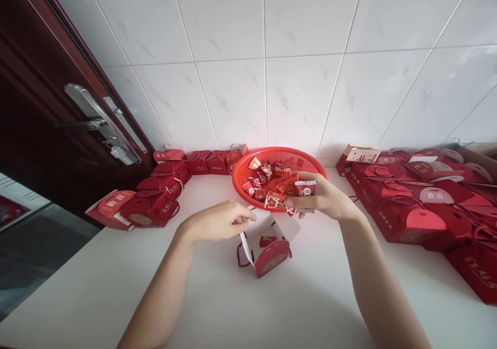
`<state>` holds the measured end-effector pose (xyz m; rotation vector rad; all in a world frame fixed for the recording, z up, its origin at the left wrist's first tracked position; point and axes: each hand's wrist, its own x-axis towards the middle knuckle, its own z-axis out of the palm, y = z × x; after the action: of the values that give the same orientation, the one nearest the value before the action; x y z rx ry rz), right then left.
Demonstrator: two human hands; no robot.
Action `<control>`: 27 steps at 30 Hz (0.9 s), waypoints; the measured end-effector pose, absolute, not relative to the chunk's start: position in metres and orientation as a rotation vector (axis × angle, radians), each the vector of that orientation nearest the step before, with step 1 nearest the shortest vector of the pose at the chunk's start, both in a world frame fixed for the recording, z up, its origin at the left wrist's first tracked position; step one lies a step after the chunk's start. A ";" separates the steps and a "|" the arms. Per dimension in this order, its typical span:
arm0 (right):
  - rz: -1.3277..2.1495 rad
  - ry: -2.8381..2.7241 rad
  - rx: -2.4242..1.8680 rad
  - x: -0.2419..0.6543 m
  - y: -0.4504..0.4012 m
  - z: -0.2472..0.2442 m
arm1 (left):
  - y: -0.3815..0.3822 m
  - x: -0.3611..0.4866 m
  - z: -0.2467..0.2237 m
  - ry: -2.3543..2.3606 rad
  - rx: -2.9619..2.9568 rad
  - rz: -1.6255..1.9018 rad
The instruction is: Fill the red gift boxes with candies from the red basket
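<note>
A small red candy box point(272, 260) with a white inside stands open on the white table, a red wrapped candy point(267, 241) lying in it. My left hand point(219, 220) is at the box's left side, its curled fingers closed on the upper edge of the raised flap. Over the box's far right corner, my right hand point(324, 196) pinches several wrapped candies point(305, 188) in red and white patterned wrappers. Just behind both hands sits a red plastic basket point(279, 152) with more wrapped candies point(265, 172) in it.
Closed red boxes point(155, 206) line the table's left and back edge. Many more red boxes point(404, 222) are packed together on the right. A white tiled wall point(233, 95) rises behind the table point(233, 307). At the left is a dark red door point(42, 69) with a metal handle.
</note>
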<state>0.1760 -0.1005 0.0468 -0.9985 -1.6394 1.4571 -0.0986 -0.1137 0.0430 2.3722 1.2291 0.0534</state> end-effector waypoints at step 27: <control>1.592 -2.077 -0.988 0.172 -0.122 0.061 | -0.117 -0.077 0.049 0.762 2.146 0.328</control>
<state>0.1723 -0.1220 0.0614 -0.9884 -2.0770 1.5920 -0.0769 -0.1172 0.0488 2.1458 0.7620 0.3278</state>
